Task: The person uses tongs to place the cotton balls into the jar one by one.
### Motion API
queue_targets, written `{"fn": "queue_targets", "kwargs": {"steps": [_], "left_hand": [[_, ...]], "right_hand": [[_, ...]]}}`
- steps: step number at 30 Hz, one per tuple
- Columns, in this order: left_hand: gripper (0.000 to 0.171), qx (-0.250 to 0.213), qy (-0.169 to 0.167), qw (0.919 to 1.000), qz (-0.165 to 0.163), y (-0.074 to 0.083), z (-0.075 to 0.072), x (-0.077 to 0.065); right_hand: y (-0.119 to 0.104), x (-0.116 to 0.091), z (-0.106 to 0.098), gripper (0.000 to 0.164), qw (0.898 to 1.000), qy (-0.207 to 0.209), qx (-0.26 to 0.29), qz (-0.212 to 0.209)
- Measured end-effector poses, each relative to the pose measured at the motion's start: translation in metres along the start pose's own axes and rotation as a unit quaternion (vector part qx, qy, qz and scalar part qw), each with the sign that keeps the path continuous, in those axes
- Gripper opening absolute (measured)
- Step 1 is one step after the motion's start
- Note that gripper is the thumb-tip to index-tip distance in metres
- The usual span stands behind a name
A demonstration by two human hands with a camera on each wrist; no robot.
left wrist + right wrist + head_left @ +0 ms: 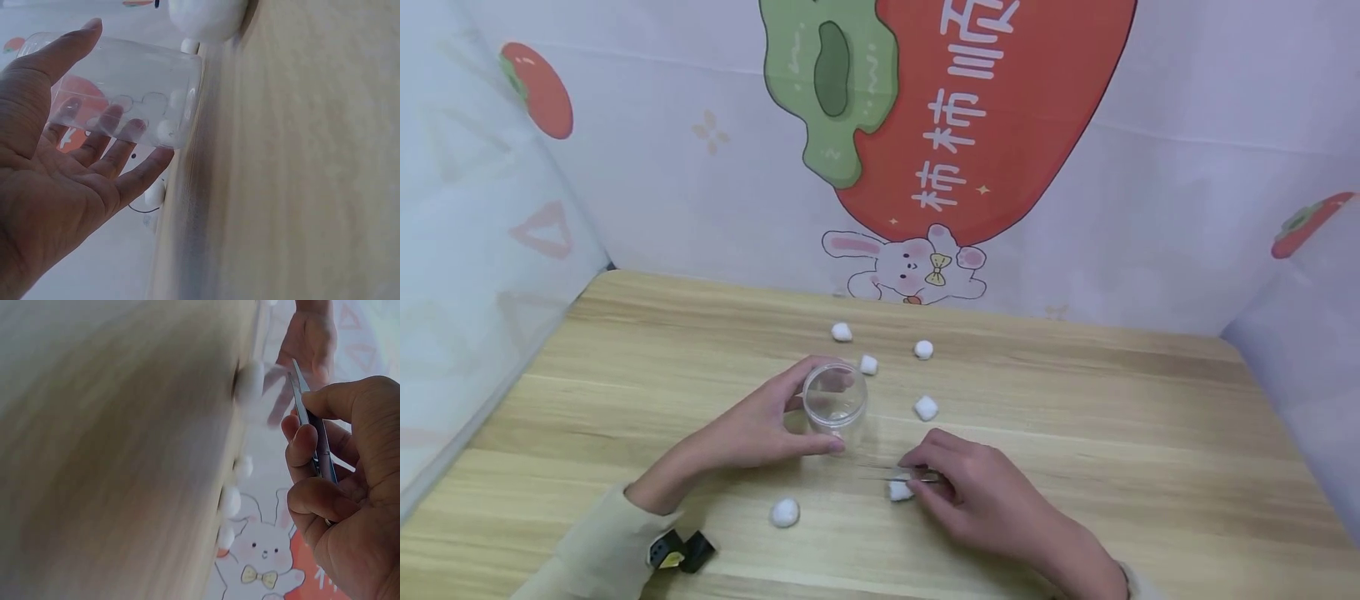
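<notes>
My left hand (767, 425) is wrapped round a clear round jar (835, 393) standing on the table, thumb on the near side and fingers behind. In the left wrist view the jar (137, 69) looks see-through, with fingers (134, 128) visible through its wall. Metal tweezers (302, 397) are pinched in my right hand (973, 492), their tips pointing toward the jar. Just under the tweezers in the head view lies a white cotton ball (900, 490); no cotton ball shows between the tips. Another cotton ball (786, 512) lies nearer, below the left hand.
Beyond the jar several cotton balls are scattered, among them one cotton ball (927, 407) to its right and another (842, 332) farther back. A printed cloth backdrop (1165, 233) borders the wooden table (1150, 450). A small black device (681, 552) sits at the left sleeve.
</notes>
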State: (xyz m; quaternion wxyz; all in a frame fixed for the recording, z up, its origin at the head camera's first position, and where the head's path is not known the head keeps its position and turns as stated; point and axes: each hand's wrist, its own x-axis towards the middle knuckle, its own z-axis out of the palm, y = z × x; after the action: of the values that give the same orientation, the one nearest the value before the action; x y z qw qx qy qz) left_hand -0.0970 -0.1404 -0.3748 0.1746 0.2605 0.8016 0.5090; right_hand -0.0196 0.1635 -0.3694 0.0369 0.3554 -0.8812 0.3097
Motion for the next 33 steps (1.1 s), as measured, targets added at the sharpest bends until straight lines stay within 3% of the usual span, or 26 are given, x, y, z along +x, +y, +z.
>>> {"fn": "queue_targets", "kwargs": {"steps": [8, 18, 23, 33], "left_hand": [[0.078, 0.002, -0.001, 1.0000, -0.003, 0.002, -0.001, -0.003], [0.078, 0.010, -0.001, 0.9999, -0.003, 0.004, -0.002, -0.002], [0.078, 0.005, -0.005, 1.0000, 0.001, 0.004, -0.001, 0.002], [0.079, 0.017, -0.003, 0.9998, -0.003, 0.002, -0.001, 0.001]], "right_hand": [[-0.015, 0.011, 0.016, 0.013, 0.999, -0.041, 0.007, -0.009], [-0.031, 0.025, 0.030, 0.011, 0.997, -0.051, -0.003, -0.056], [-0.035, 0.030, 0.035, 0.012, 0.997, -0.047, -0.024, -0.057], [-0.034, 0.035, 0.041, 0.011, 0.994, -0.088, -0.042, -0.039]]}}
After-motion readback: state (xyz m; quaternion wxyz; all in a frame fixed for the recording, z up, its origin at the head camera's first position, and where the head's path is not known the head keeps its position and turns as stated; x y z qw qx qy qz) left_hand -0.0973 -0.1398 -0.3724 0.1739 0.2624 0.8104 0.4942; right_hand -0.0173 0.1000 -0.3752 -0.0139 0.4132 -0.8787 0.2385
